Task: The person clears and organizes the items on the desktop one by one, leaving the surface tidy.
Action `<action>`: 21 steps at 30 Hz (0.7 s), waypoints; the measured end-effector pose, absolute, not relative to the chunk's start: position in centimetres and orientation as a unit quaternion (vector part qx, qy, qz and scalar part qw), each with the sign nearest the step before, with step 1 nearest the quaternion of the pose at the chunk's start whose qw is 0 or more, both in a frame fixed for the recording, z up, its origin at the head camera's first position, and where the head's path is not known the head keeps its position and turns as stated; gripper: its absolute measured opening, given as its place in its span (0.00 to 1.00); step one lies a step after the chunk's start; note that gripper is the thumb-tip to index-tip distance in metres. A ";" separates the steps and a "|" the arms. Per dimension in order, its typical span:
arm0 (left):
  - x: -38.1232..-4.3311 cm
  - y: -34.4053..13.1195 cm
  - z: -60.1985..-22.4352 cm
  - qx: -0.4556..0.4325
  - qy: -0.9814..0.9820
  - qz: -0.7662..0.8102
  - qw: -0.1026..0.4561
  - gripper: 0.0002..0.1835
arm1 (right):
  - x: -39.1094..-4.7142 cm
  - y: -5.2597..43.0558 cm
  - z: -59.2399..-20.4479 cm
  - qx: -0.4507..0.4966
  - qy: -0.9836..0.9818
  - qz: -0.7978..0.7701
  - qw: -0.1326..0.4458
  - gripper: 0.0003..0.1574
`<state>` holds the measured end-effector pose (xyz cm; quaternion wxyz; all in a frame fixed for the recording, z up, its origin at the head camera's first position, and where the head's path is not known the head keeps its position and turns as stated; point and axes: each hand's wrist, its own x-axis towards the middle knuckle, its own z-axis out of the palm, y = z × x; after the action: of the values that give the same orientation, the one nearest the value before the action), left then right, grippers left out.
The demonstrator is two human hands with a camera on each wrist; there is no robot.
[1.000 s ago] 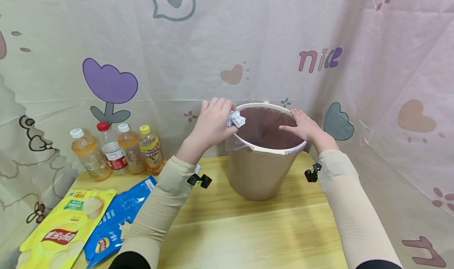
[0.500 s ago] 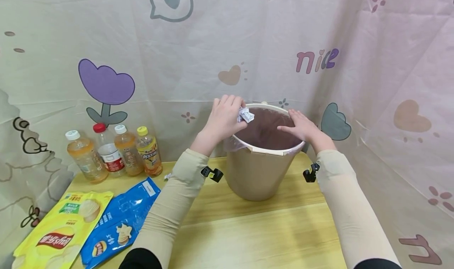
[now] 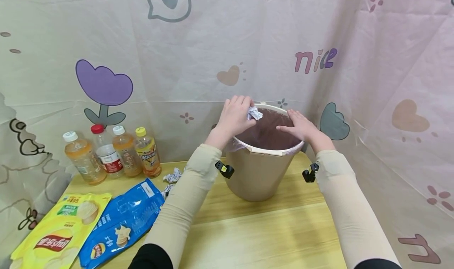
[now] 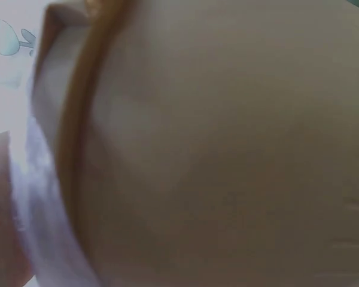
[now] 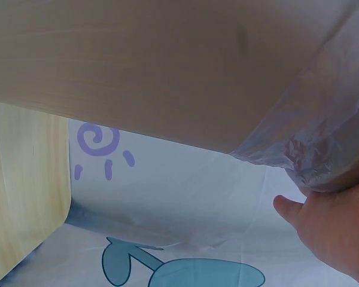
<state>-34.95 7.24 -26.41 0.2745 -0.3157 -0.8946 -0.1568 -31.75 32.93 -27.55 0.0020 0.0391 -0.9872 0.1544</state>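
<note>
A brown trash bin [image 3: 255, 178] with a white rim stands on the table, and a clear plastic bag [image 5: 329, 131] lines it, folded over the rim. My left hand [image 3: 232, 118] pinches a crumpled paper ball [image 3: 254, 113] above the bin's left rim. On the right side of the rim rests my right hand [image 3: 303, 127], fingers fairly straight and thumb over the opening. The right wrist view shows part of that hand [image 5: 335, 230] against the bagged edge. Bin wall [image 4: 227, 149] fills most of the left wrist view; the bottom inside is hidden.
Several drink bottles [image 3: 115, 154] stand at the back left of the wooden table [image 3: 269, 229]. A yellow chip bag [image 3: 58, 233] and a blue chip bag [image 3: 124, 221] lie in front of them. Crumpled paper [image 3: 173, 176] lies beside the left sleeve. A printed curtain [image 3: 198, 64] hangs behind.
My left hand has moved right with the paper ball, from beside the rim to over the opening. More crumpled paper on the table has come into sight. The right hand stays on the rim.
</note>
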 end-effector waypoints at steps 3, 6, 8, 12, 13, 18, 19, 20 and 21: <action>-35.2 7.7 -26.7 -0.314 -0.897 -0.159 0.267 0.23 | -31.7 32.9 -27.5 0.037 -0.986 0.160 0.001 0.60; -35.5 8.0 -27.0 -0.314 -0.899 -0.163 0.258 0.23 | -31.7 32.9 -27.5 0.036 -0.986 0.161 0.000 0.60; -35.6 8.2 -27.2 -0.314 -0.901 -0.164 0.250 0.23 | -31.7 32.8 -27.5 0.036 -0.986 0.162 -0.002 0.60; -35.7 8.5 -27.5 -0.313 -0.904 -0.163 0.241 0.23 | -31.6 32.8 -27.4 0.035 -0.985 0.166 -0.002 0.59; -35.8 8.5 -27.5 -0.313 -0.905 -0.163 0.239 0.23 | -31.6 32.8 -27.4 0.036 -0.985 0.167 -0.001 0.59; -35.8 8.6 -27.5 -0.316 -0.908 -0.165 0.221 0.23 | -31.5 32.8 -27.2 0.037 -0.985 0.169 0.002 0.59; -35.8 8.6 -27.5 -0.316 -0.908 -0.166 0.217 0.23 | -31.5 32.8 -27.2 0.038 -0.985 0.169 0.002 0.59; -35.8 8.6 -27.4 -0.317 -0.909 -0.166 0.212 0.23 | -31.5 32.7 -27.2 0.038 -0.985 0.170 0.002 0.59; -35.9 8.6 -27.4 -0.317 -0.910 -0.166 0.208 0.24 | -31.5 32.7 -27.2 0.039 -0.985 0.170 0.002 0.59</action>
<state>-35.86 8.56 -27.41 0.2075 -0.3167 -0.9104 -0.1665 -31.52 32.72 -27.21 0.0022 0.0394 -0.9846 0.1704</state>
